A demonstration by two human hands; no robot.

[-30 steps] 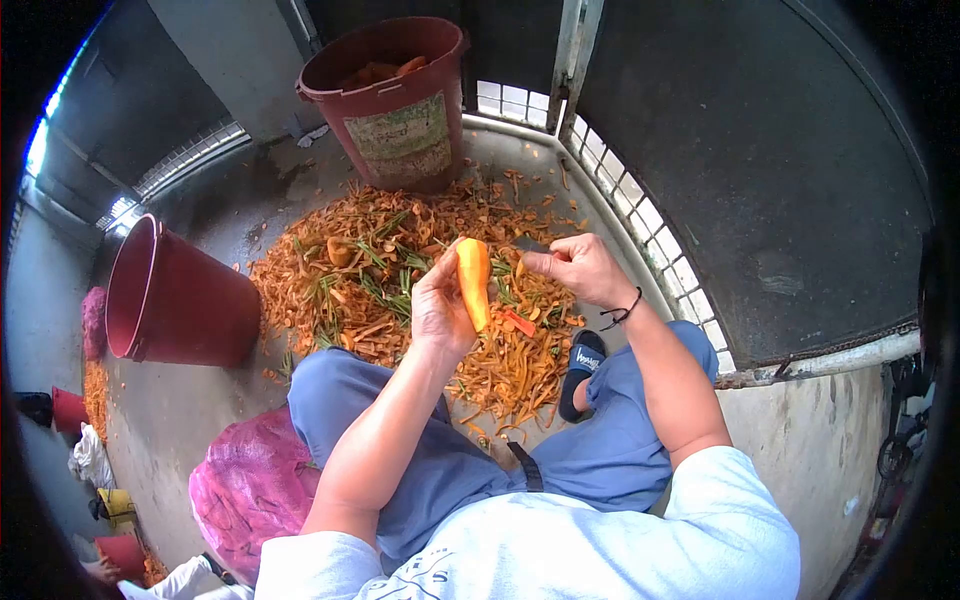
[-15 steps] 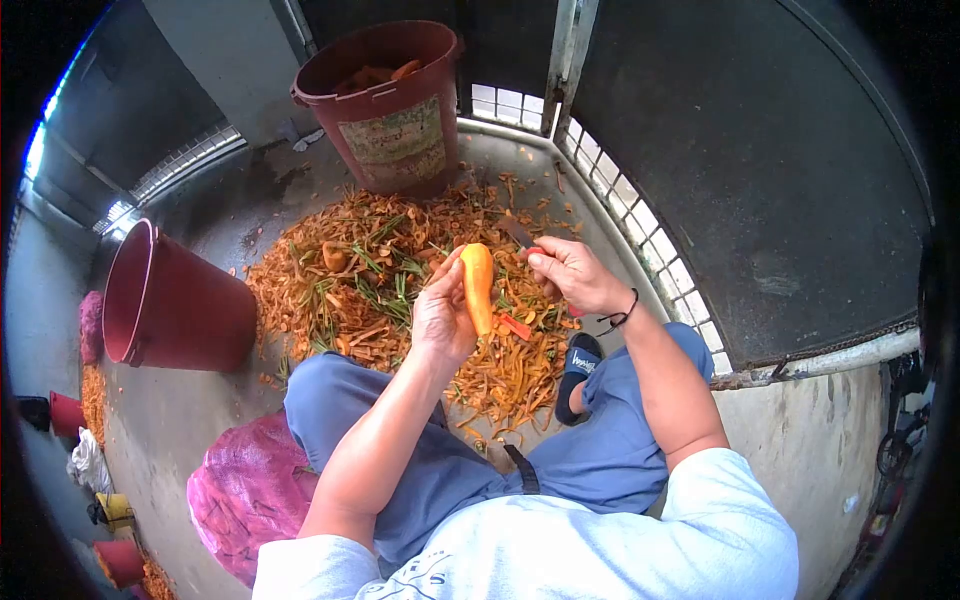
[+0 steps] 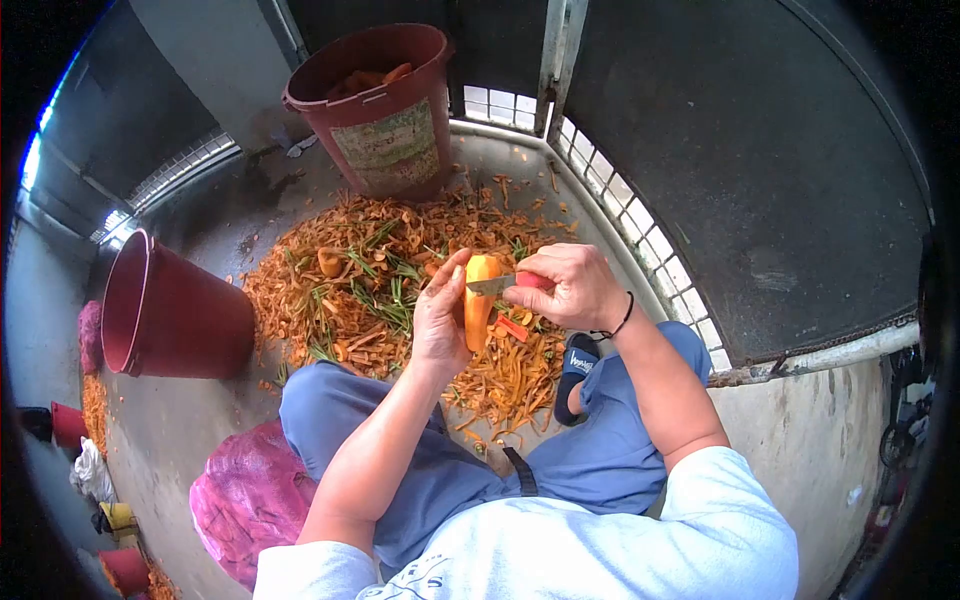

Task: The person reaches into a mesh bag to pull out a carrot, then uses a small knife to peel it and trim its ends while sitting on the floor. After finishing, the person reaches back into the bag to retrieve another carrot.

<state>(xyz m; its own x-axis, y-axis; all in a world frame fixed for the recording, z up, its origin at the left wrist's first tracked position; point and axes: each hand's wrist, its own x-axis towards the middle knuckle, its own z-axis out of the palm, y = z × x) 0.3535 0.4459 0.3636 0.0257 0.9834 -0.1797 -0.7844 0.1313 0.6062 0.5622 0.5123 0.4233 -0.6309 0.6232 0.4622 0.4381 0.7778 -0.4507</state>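
Note:
My left hand [image 3: 438, 318] is closed round a smooth, peeled orange carrot [image 3: 478, 322], held nearly upright with its thick end up. My right hand [image 3: 578, 287] grips the red handle of a small knife [image 3: 493, 285]. The blade lies across the upper part of the carrot and appears to touch it. Below both hands spreads a heap of carrot peelings [image 3: 370, 285] mixed with green stalks. A bright orange-red piece [image 3: 512, 328] lies on the heap just beyond the carrot; its kind I cannot make out.
A tall dark red bin [image 3: 385, 150] with orange pieces inside stands behind the heap. Another red bucket [image 3: 195, 315] lies tipped at the left. A pink net sack [image 3: 250, 495] sits by my left knee. A dark panel [image 3: 740, 180] bounds the right side.
My right hand has moved left and slightly down, bringing the knife blade onto the carrot. The carrot has become more upright and sits slightly lower in my left hand.

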